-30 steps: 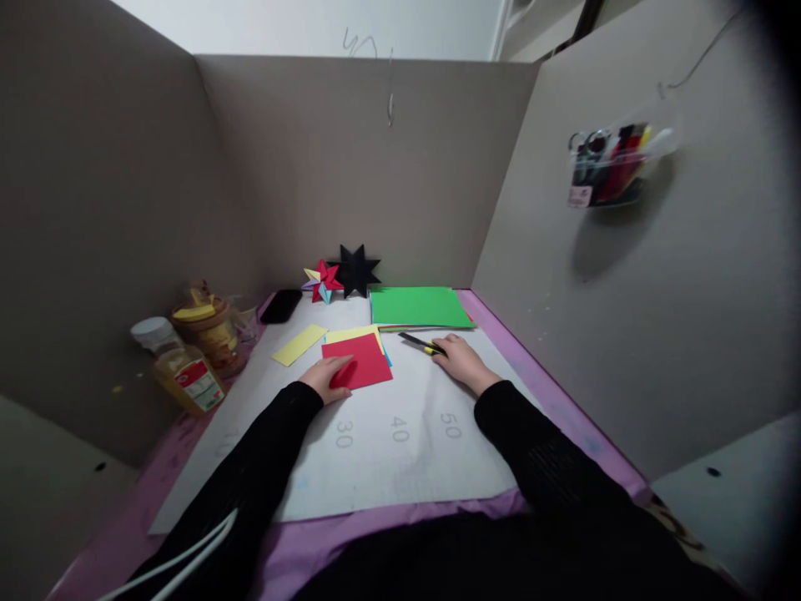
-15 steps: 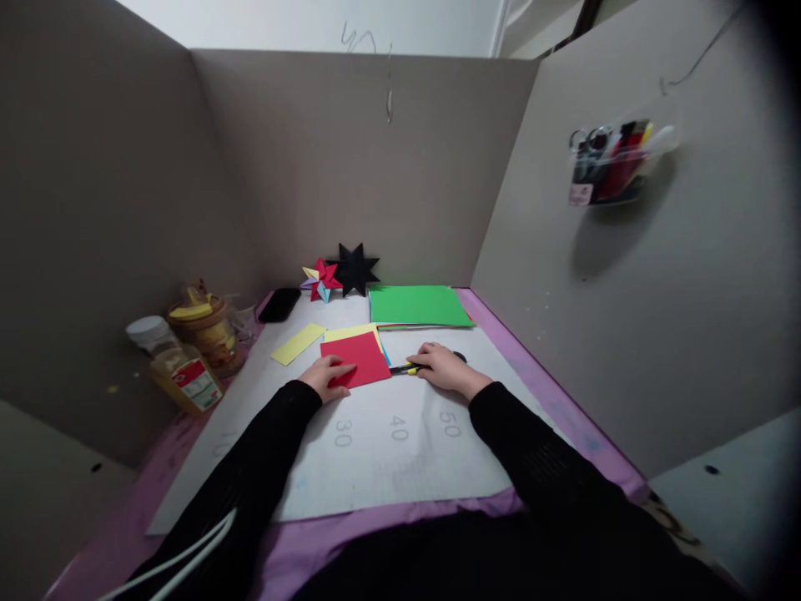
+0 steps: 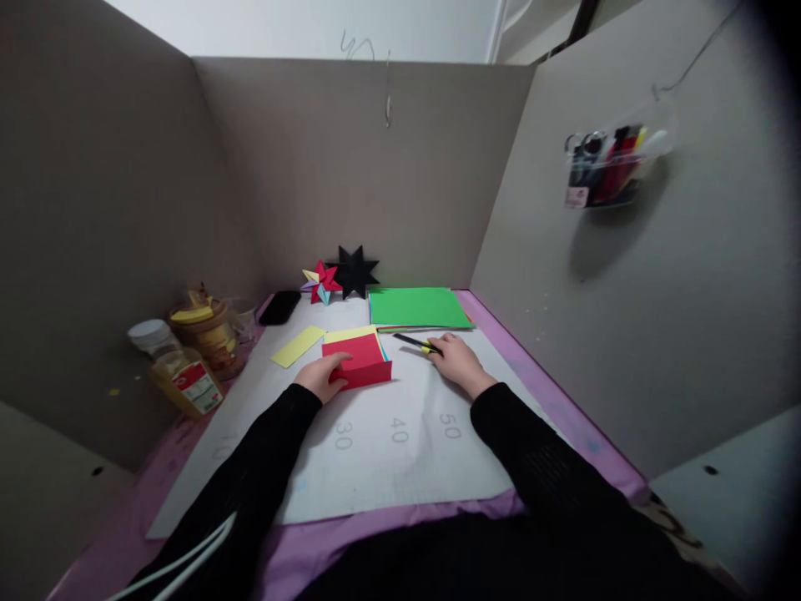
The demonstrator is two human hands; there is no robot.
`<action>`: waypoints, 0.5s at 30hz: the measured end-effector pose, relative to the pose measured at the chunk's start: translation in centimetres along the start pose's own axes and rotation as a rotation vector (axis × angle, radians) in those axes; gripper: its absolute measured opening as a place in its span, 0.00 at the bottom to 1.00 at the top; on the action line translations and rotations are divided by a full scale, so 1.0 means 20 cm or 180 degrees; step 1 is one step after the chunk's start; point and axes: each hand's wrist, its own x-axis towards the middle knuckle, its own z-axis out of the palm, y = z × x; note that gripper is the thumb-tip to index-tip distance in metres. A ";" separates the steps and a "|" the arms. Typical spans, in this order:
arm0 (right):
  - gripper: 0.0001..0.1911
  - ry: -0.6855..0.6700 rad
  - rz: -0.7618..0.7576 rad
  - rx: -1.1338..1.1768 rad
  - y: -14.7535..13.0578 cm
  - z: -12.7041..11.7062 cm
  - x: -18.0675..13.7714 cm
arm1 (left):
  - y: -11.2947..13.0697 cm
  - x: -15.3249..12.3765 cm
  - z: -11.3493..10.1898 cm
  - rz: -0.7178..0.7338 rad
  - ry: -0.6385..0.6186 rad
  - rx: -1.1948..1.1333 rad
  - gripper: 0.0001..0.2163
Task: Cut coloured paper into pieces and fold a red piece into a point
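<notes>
On the white sheet, my left hand (image 3: 319, 376) pinches the near left edge of a red paper (image 3: 356, 355), thumb below and fingers on top. The paper's near edge is bent, so a strip faces me. Under its far side a yellow paper (image 3: 354, 334) and a sliver of blue show. My right hand (image 3: 461, 364) is closed around black and yellow scissors (image 3: 416, 341), their dark blades pointing left, apart from the red paper; the handles are mostly hidden by the hand. A yellow strip (image 3: 299, 346) lies beyond my left hand.
A green paper stack (image 3: 419, 307) lies at the back. Left of it stand a black star (image 3: 354, 271) and a multicoloured star (image 3: 321, 281), near a phone (image 3: 280, 307). A glue bottle (image 3: 188, 381) is at left. A pouch of tools (image 3: 604, 171) hangs on the right wall.
My right hand has shifted the scissors away from the red paper, their tips swinging outward. The near edge of the red paper has bent under my left hand, which now pinches it.
</notes>
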 end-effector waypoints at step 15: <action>0.18 0.0018 -0.0530 0.0412 -0.04 0.02 0.00 | 0.02 -0.01 0.02 0.0070 0.0013 -0.0030 0.14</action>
